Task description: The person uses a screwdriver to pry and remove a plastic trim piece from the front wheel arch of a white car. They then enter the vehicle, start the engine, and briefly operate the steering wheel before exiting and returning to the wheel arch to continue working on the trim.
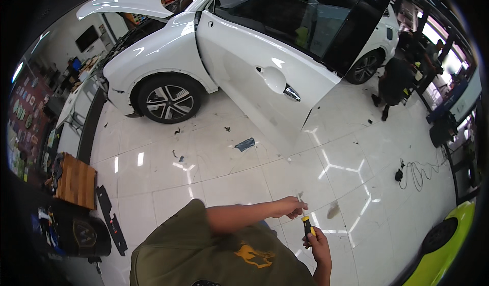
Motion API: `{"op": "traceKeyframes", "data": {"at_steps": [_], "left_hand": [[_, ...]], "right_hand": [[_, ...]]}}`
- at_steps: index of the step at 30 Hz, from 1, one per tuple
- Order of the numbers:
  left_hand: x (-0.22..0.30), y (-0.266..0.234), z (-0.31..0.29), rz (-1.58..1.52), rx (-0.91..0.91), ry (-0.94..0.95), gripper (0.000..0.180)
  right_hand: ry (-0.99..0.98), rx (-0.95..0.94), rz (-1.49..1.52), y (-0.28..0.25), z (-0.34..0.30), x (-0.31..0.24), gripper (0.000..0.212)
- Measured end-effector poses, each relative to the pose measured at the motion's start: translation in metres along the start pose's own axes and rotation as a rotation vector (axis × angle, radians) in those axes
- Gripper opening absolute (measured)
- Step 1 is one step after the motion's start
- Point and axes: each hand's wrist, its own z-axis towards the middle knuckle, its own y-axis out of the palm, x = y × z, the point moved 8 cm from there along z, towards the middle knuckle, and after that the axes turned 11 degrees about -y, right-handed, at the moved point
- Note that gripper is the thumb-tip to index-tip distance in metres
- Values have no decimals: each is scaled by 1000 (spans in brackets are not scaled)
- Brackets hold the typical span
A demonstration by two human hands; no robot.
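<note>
Gripping a yellow-and-black screwdriver (307, 226) in the right hand (320, 244), closing it snugly round the handle (308, 229) and pointing the shaft (303, 212) toward the left hand (290, 207). Curling the left hand close by the shaft, honestly not being able to tell about a firm pinch there. So yeah, holding both hands near each other in front of an olive shirt (198, 245), above the shiny tile floor (224, 166). Facing a white car (147, 52) with a raised hood (127, 2) and an open front door (239, 67).

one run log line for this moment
right hand: grips yellow-and-black screwdriver | left hand: at its shaft | ahead: white car, hood raised, front door open
</note>
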Motion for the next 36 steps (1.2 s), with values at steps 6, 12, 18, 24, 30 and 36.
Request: {"op": "traceKeyframes", "data": {"at_steps": [6, 12, 18, 24, 30, 36], "left_hand": [[39, 28, 74, -2, 51, -38, 36], [89, 16, 138, -242, 45, -28, 29], [155, 31, 192, -368, 84, 27, 23], [207, 23, 220, -467, 172, 134, 24], [207, 65, 278, -569, 222, 64, 28], [262, 73, 325, -650, 305, 126, 30]], "right_hand": [[-90, 57, -161, -53, 44, -20, 41], [-106, 101, -38, -128, 98, -32, 44], [-185, 34, -160, -207, 164, -77, 43], [-198, -124, -280, -254, 242, -75, 43], [-346, -421, -510, -305, 276, -124, 47], [-446, -521, -570, -336, 347, -154, 50]]}}
